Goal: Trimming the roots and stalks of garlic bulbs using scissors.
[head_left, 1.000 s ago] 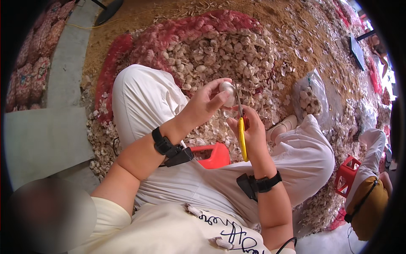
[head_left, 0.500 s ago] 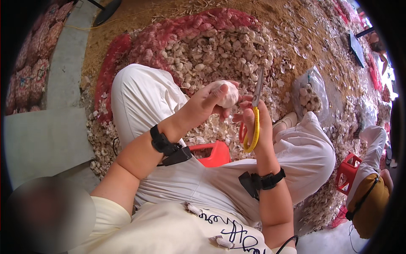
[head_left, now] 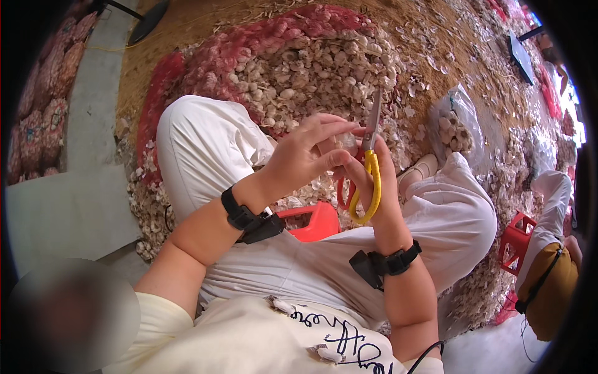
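My left hand is curled around a garlic bulb, which shows only in part between the fingers. Its thumb and fingertips meet the fingers of my right hand. That hand grips a pair of scissors with one yellow and one red handle. The scissor blades point away from me, past the bulb's right side, and look closed together. Beyond both hands spreads a heap of garlic bulbs and loose skins, partly inside a red mesh sack.
Red plastic shows between my knees. A clear bag of garlic stands right of the heap. At far right, another person in white trousers sits by a red stool. Filled mesh sacks are stacked at far left.
My left hand has turned over and shifted right, its fingers closing toward my right hand and covering most of the bulb. The scissors have moved slightly left and stay in my right hand.
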Tool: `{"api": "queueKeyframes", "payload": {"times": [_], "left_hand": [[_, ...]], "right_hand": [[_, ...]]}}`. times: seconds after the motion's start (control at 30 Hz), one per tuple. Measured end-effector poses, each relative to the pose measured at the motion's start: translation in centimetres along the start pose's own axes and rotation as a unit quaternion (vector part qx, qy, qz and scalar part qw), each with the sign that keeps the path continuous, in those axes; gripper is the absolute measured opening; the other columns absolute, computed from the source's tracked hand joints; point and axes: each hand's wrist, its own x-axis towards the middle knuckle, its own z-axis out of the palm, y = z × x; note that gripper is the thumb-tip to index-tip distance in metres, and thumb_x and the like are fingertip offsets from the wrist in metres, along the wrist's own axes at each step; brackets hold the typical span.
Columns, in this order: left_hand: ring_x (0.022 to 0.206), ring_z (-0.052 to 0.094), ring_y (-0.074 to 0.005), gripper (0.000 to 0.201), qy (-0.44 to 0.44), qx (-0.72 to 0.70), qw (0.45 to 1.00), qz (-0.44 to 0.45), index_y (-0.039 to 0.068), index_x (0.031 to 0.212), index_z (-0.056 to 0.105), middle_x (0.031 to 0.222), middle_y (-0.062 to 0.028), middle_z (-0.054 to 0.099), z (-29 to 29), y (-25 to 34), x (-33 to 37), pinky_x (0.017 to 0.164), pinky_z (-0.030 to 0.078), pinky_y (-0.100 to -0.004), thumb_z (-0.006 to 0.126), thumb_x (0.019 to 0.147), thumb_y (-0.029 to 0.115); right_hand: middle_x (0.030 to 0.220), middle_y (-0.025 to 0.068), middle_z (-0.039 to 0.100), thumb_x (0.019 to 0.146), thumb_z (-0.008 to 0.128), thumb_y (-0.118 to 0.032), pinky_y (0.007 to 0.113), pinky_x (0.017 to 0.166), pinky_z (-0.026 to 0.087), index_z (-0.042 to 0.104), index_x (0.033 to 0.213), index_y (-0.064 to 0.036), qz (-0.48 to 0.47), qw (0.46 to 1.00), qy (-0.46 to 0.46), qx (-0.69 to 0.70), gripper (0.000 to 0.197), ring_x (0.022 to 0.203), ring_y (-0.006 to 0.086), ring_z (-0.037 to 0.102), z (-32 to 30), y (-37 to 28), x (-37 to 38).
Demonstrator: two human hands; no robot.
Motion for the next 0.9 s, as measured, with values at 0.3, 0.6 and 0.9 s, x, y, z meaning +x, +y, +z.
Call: {"api": "queueKeyframes", "payload": {"times": [0.3, 0.6, 0.9], "left_hand": [[0.094, 0.062, -0.0159, 0.014, 0.106, -0.065, 0.992, 0.005, 0.004, 0.096, 0.064, 0.11, -0.0105, 0.061, 0.4, -0.3, -0.4, 0.077, 0.053, -0.0261, 0.068, 0.084, 0.008], [0.093, 0.06, -0.0115, 0.028, 0.087, -0.246, 0.958, -0.121, 0.004, 0.109, 0.057, 0.106, -0.0062, 0.061, -0.3, -1.3, -0.4, 0.079, 0.05, -0.025, 0.064, 0.089, 0.022], [0.077, 0.06, -0.0113, 0.04, -0.063, -0.092, 0.989, -0.094, 0.003, 0.105, 0.06, 0.084, -0.0061, 0.063, -1.5, -0.8, 0.1, 0.067, 0.049, -0.0256, 0.066, 0.087, 0.038]], "right_hand": [[0.111, 0.0117, 0.058, 0.087, 0.061, -0.002, 0.027, 0.071, 0.054, 0.035, 0.131, -0.0027, -0.055, 0.998, 0.013, 0.004, 0.051, 0.087, 0.0161, 0.062, -0.1, 0.2, 0.1], [0.111, 0.0109, 0.058, 0.086, 0.06, 0.0, 0.027, 0.071, 0.054, 0.038, 0.129, -0.0017, -0.048, 0.998, 0.025, 0.011, 0.049, 0.088, 0.0154, 0.062, 0.2, 0.3, -0.1], [0.103, 0.0061, 0.057, 0.084, 0.065, -0.007, 0.025, 0.07, 0.052, 0.044, 0.125, -0.0039, -0.011, 1.0, -0.023, -0.013, 0.045, 0.083, 0.0104, 0.057, 0.1, -0.6, -0.6]]}}
